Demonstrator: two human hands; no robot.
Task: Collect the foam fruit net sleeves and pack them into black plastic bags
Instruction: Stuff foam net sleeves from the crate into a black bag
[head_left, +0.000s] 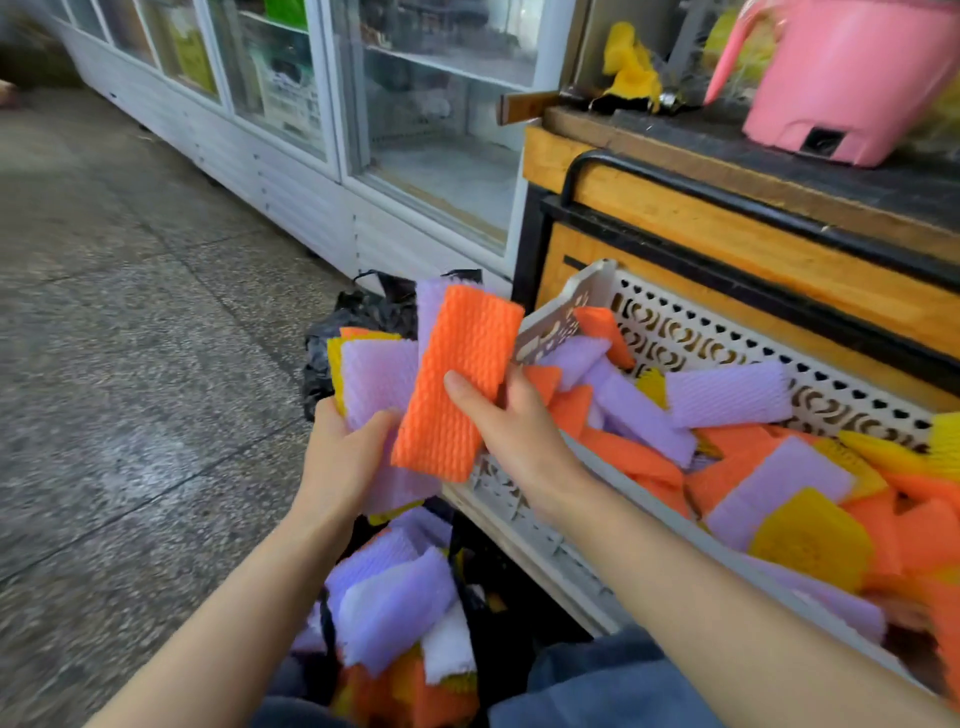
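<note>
Centrally, we see one orange foam net sleeve, a flat soft rectangle with a ribbed mesh skin. The right grip pinches its right edge between thumb and curled fingers. Just beside it at nine o'clock, the left grip wraps round a fanned stack of sleeves, mostly lilac with yellow and orange edges showing. The orange sleeve overlaps that stack.

At six o'clock, below both hands, an open black plastic bag already holds a loose jumble of lilac, white and orange sleeves. A second black bag, thin and crumpled, shows behind the stack at eleven o'clock; we cannot tell what it holds.

At four o'clock a white perforated plastic crate is heaped with orange, lilac and yellow sleeves. We judge the packing well begun yet far from done, with most sleeves left to gather.

Farther out, the crate stands against a wooden stand with black metal rails. A glossy pink bucket sits on top at one o'clock. Glass-door fridges run along twelve o'clock, and a speckled stone floor spreads to nine o'clock.
</note>
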